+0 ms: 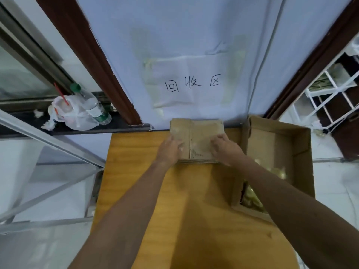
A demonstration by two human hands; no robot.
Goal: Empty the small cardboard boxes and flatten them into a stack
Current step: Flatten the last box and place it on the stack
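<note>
Orange wooden tabletop (136, 171), flattened brown cardboard stack (198, 136) at far edge.
Left hand (171, 149) and right hand (226, 149) grip its sides, fingers curled, arms outstretched.

Setting: makeshift recycling corner, indoors. Evidence: handwritten sign (193, 83) reading 回收区 on a pale wall sheet (194, 32); flattened cardboard stack (200, 131) below it on a wooden table (136, 171); large open carton (303, 144); bottle (93, 105) and bag (73, 117) on windowsill (21, 117).
</note>
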